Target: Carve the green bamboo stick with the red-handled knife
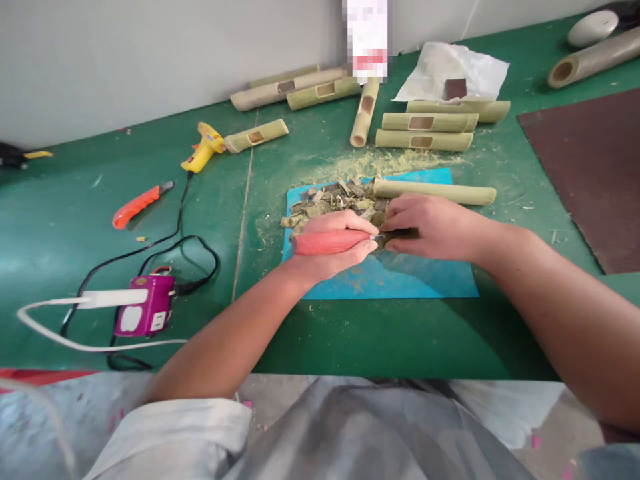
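Note:
My left hand [335,257] grips a red-handled knife [325,242], its short blade pointing right toward my other hand. My right hand [435,227] is closed over a small dark bamboo piece [403,234] and presses it onto the blue cutting mat [400,277]. The blade tip meets that piece between my hands. A pile of bamboo chips [333,200] lies on the mat just beyond my left hand. A long pale bamboo tube [435,192] rests along the mat's far edge.
Green table [350,333]. Several bamboo tubes with cut windows [425,123] lie at the back, near white paper [455,70]. To the left are a yellow glue gun [203,148], an orange utility knife [137,205], a purple power strip [145,313] with cables. A brown board [590,167] lies right.

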The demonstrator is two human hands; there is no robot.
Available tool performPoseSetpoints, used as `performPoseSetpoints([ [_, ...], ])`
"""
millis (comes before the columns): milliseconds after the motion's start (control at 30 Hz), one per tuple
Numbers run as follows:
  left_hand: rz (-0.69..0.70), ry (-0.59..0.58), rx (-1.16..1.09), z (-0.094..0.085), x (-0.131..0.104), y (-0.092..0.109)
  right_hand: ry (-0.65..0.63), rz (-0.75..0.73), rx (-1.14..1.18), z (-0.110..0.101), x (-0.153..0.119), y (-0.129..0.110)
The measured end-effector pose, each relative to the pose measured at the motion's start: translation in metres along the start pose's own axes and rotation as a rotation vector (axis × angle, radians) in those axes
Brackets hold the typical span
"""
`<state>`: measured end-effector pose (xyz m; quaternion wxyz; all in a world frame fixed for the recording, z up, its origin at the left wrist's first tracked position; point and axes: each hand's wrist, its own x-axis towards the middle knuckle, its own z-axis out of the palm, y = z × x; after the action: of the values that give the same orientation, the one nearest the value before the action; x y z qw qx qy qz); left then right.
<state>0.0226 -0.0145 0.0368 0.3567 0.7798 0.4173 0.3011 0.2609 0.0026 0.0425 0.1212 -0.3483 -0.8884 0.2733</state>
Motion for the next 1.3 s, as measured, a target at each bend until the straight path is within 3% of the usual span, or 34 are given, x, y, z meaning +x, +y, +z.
performPoseSetpoints([
  [67,0.016,0.001,0.019,0.000,0.002,0.002,-0.007,0.011,-0.007,0.001,0.001,0.001],
  [233,0.234,0.031,-0.047,0.003,0.005,0.000,0.012,0.057,-0.006,0.002,0.002,-0.003],
  [433,0.076,0.056,-0.030,0.007,0.006,0.002,0.064,0.047,0.006,0.003,0.003,-0.006],
  [567,0.049,0.072,-0.051,0.008,0.010,0.007,0.073,0.034,0.016,0.005,0.004,-0.002],
  [867,0.182,0.130,0.046,0.008,0.008,0.000,0.062,0.035,0.054,0.006,0.005,0.001],
  [1100,0.326,0.153,-0.053,0.009,0.008,-0.012,0.058,0.034,0.072,0.004,0.006,0.000],
  [1300,0.367,0.182,-0.062,0.009,0.009,-0.015,0.061,0.024,0.078,0.005,0.006,0.000],
])
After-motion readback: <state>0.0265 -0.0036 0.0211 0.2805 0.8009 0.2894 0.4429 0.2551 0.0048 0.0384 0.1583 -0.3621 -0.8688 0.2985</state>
